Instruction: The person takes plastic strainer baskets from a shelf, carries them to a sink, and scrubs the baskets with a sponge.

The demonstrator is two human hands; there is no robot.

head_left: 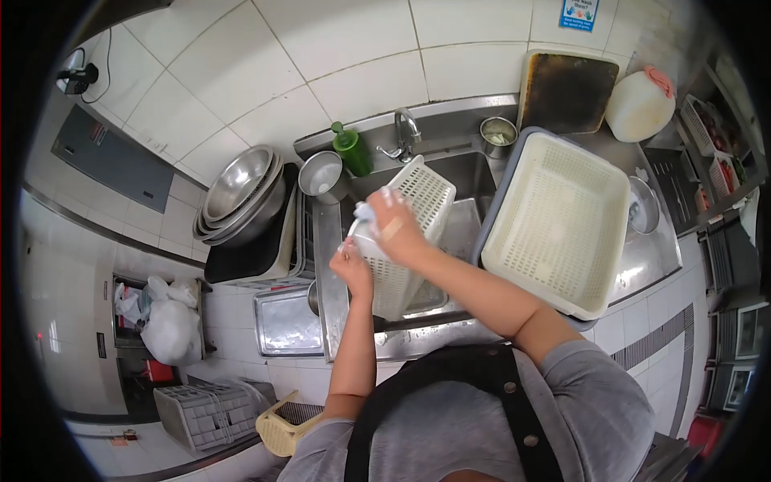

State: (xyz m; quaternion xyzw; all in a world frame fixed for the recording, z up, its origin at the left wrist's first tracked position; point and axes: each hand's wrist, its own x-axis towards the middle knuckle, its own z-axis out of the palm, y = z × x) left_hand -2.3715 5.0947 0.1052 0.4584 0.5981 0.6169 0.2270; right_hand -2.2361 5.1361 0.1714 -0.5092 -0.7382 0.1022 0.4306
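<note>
Fingers of the left hand [353, 271] are curled closed at the edge of the white perforated basket [387, 281], while those of the right hand [395, 225] bend around a pale wad [365, 214] against it, their exact opening hard to tell. The basket, tilted over the sink [463, 221], looks like light, fairly stiff plastic, probably slippery if wet, its rim the surest hold. Behind the sink stand the tap [408, 132] and green bottle [352, 150]; right of it, a cream basket [554, 217] sits in a grey tub [499, 197].
</note>
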